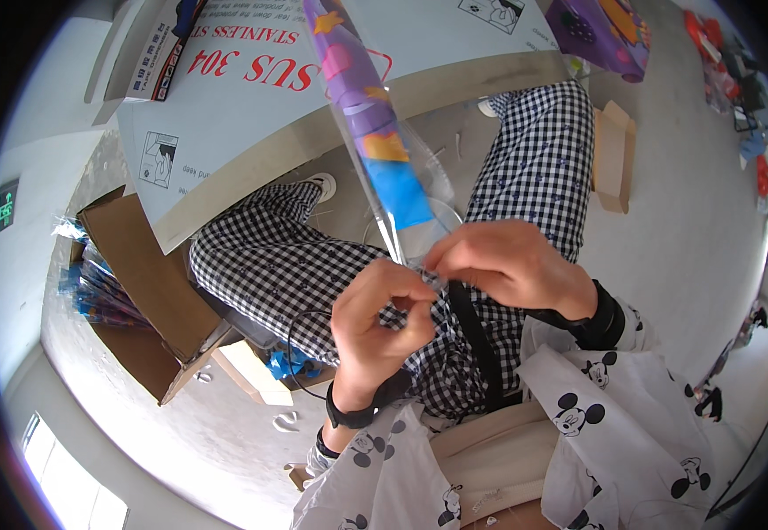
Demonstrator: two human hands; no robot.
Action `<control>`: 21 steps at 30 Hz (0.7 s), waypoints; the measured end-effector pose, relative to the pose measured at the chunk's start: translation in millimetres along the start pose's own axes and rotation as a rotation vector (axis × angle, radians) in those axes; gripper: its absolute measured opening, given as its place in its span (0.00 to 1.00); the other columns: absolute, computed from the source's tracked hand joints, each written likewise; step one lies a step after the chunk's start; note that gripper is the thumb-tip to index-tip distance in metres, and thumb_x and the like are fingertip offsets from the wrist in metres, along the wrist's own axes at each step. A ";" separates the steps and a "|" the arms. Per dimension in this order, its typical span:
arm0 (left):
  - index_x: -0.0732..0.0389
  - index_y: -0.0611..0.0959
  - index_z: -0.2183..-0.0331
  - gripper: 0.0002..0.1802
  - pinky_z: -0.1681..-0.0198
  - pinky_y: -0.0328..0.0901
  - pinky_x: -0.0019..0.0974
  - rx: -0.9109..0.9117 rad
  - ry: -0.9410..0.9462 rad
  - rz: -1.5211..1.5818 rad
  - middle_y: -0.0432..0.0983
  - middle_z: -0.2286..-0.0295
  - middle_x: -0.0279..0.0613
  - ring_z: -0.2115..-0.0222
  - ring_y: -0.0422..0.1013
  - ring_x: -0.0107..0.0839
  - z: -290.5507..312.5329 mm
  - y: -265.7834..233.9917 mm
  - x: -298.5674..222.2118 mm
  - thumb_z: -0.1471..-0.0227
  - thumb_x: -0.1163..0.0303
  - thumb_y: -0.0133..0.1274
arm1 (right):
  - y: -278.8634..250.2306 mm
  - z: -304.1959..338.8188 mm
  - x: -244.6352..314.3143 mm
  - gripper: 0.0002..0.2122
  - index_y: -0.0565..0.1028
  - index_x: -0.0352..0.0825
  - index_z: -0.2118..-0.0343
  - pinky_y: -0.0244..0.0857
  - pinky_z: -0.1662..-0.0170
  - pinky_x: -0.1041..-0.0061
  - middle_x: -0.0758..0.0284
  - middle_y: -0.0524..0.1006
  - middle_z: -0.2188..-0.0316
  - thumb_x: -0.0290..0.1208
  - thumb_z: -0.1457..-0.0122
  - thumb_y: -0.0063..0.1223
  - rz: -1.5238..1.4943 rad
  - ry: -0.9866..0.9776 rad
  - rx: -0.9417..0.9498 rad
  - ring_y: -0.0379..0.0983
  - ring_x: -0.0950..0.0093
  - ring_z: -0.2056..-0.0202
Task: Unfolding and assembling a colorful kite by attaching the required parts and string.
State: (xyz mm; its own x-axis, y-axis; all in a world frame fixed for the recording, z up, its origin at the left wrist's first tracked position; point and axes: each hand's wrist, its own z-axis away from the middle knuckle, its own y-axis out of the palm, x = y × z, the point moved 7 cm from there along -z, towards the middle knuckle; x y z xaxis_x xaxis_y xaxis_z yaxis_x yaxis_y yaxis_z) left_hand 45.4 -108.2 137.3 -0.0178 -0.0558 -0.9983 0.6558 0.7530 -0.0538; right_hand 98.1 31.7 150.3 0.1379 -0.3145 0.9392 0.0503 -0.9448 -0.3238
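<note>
A long clear plastic bag (pixel 419 237) slants down from the table edge to my lap. Inside lies a narrow purple roll or folded strip (pixel 368 102), printed with orange stars and pink shapes and blue at its near end. At the bag's near end, my left hand (pixel 379 309) is closed in a pinch on the gathered plastic. Close beside it on the right, my right hand (pixel 503 263) pinches the same end with thumb and fingers together. The fingertips nearly meet, and they hide exactly how the plastic is folded there.
The table (pixel 251 132), covered in printed film, stands ahead. On it are a tape dispenser box (pixel 156 57) and another purple printed piece (pixel 605 35). An open carton (pixel 150 274) of packaged items is at left; a smaller box (pixel 256 375) holds blue pieces. Cardboard (pixel 613 159) lies at right.
</note>
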 end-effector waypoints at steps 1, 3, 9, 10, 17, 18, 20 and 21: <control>0.66 0.79 0.75 0.08 0.75 0.63 0.27 -0.025 -0.009 0.152 0.75 0.76 0.40 0.78 0.69 0.26 3.2 -3.9 3.3 0.65 0.85 0.57 | -8.0 0.0 -3.6 0.08 0.74 0.32 0.69 0.72 0.67 0.77 0.64 0.80 0.67 0.17 0.51 0.59 0.034 0.018 -0.049 0.78 0.71 0.67; 0.67 0.79 0.75 0.07 0.74 0.63 0.26 -0.045 -0.070 0.295 0.75 0.75 0.39 0.77 0.69 0.25 11.3 -14.5 6.2 0.63 0.84 0.57 | -20.9 3.6 -10.2 0.07 0.74 0.32 0.69 0.72 0.67 0.78 0.64 0.80 0.67 0.16 0.50 0.58 0.069 0.037 -0.097 0.79 0.71 0.67; 0.68 0.81 0.74 0.06 0.72 0.64 0.24 -0.172 -0.255 0.105 0.76 0.74 0.38 0.76 0.69 0.23 21.1 -37.7 21.4 0.59 0.87 0.58 | -27.4 6.6 -0.4 0.05 0.75 0.33 0.68 0.72 0.67 0.78 0.60 0.80 0.67 0.17 0.48 0.57 0.012 -0.036 -0.138 0.79 0.70 0.67; 0.67 0.81 0.73 0.09 0.71 0.64 0.26 -0.172 -0.247 0.004 0.76 0.73 0.39 0.74 0.70 0.25 20.1 -37.3 17.2 0.61 0.87 0.60 | -24.4 5.4 1.4 0.07 0.75 0.33 0.68 0.74 0.67 0.78 0.60 0.80 0.66 0.17 0.49 0.58 -0.002 -0.063 -0.141 0.79 0.70 0.67; 0.65 0.82 0.70 0.14 0.70 0.66 0.31 0.000 0.105 -0.161 0.76 0.72 0.41 0.72 0.72 0.33 -9.2 -7.6 -25.4 0.65 0.82 0.65 | -15.3 3.4 16.1 0.09 0.76 0.33 0.68 0.75 0.67 0.78 0.58 0.80 0.66 0.17 0.53 0.61 0.057 -0.159 -0.110 0.80 0.68 0.68; 0.63 0.83 0.70 0.14 0.70 0.66 0.31 0.006 0.096 -0.150 0.76 0.72 0.40 0.72 0.72 0.33 -12.1 -4.3 -27.0 0.65 0.80 0.66 | -15.1 2.6 16.7 0.09 0.76 0.33 0.68 0.75 0.67 0.78 0.58 0.80 0.66 0.17 0.53 0.61 0.059 -0.160 -0.110 0.80 0.68 0.68; 0.63 0.83 0.70 0.14 0.70 0.66 0.31 0.019 0.111 -0.157 0.76 0.73 0.40 0.72 0.72 0.33 -15.3 -0.6 -27.5 0.66 0.80 0.67 | -15.0 1.3 19.2 0.09 0.76 0.33 0.68 0.75 0.67 0.77 0.57 0.80 0.66 0.18 0.53 0.62 0.051 -0.188 -0.112 0.80 0.68 0.68; 0.62 0.83 0.70 0.14 0.70 0.66 0.31 0.034 0.122 -0.166 0.76 0.73 0.39 0.72 0.72 0.33 -16.1 1.4 -28.1 0.66 0.80 0.67 | -15.4 1.4 19.1 0.09 0.76 0.33 0.68 0.75 0.67 0.77 0.57 0.80 0.66 0.18 0.53 0.62 0.052 -0.187 -0.115 0.80 0.68 0.68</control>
State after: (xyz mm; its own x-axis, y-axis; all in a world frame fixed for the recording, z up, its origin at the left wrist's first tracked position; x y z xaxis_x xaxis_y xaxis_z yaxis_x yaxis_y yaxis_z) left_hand 34.6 -95.0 165.0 -0.2180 -0.0957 -0.9712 0.6609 0.7178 -0.2190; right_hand 101.3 40.4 173.0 0.3193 -0.3507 0.8804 -0.0732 -0.9354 -0.3460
